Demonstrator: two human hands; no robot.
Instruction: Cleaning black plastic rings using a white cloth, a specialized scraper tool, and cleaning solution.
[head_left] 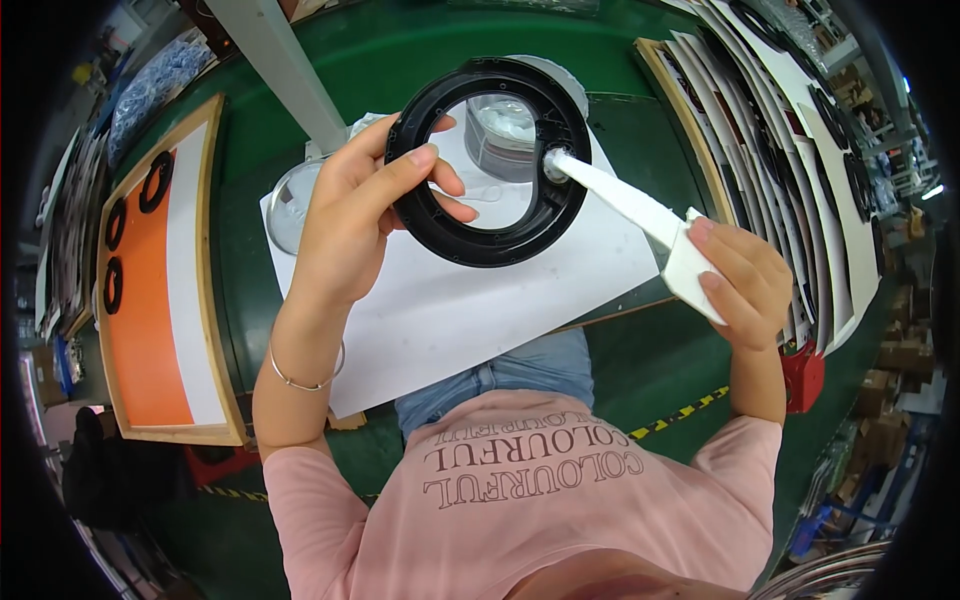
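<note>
My left hand grips a black plastic ring by its left side, thumb on the near face and fingers through the opening. The ring is held up above a white sheet. In my right hand is a white plastic spatula, its narrow tip touching a small round recess on the ring's inner right side. A whitish translucent dab shows at that tip. Behind the ring stands a clear tub, partly hidden, with whitish stuff in it. A round clear lid lies left of my left hand.
At left, a wooden-framed board in orange and white carries several black rings. On the right stand stacked boards, some with black rings. A grey post rises from the green table at the back.
</note>
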